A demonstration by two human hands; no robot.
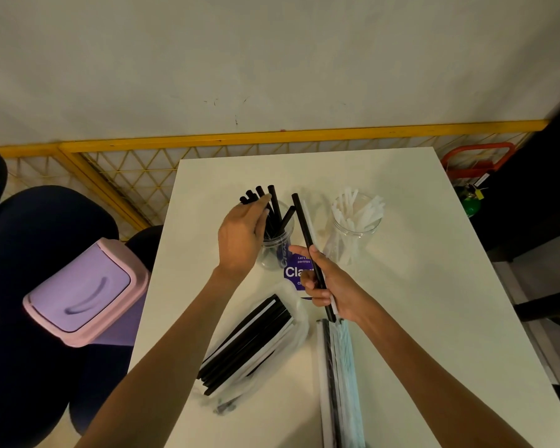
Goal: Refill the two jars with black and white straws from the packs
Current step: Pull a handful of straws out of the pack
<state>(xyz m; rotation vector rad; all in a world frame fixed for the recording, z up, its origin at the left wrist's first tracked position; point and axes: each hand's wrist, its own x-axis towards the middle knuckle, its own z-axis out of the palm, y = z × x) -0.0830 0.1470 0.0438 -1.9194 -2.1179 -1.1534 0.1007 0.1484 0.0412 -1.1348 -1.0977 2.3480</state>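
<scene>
My right hand point(332, 286) grips a black straw point(306, 234) together with one white straw point(310, 221); my fingers are curled round both. The two straws point up and away from me, between the two jars. The black one is in front and the white one lies just behind it.

My left hand point(243, 234) is at the left jar point(277, 250), which stands near the middle of the white table point(434, 302). Its fingers are nearly straight and relaxed, and they lie against the black straws point(274, 202) that lean out of this jar. They are not closed round anything.

The right jar point(353, 234) stands well apart from the left one and holds the white straws point(359, 208), which spread like a fan.

Nearer to me lies an open clear pack point(249, 344) with black and white straws mixed in it. Beside it, at my right, there is a second long pack point(337, 367). A purple label point(296, 270) shows under my right hand; I cannot tell what it belongs to.

Beside the table at the left stands a pink and purple bin point(84, 289), and behind the table runs a yellow mesh fence point(136, 169).
</scene>
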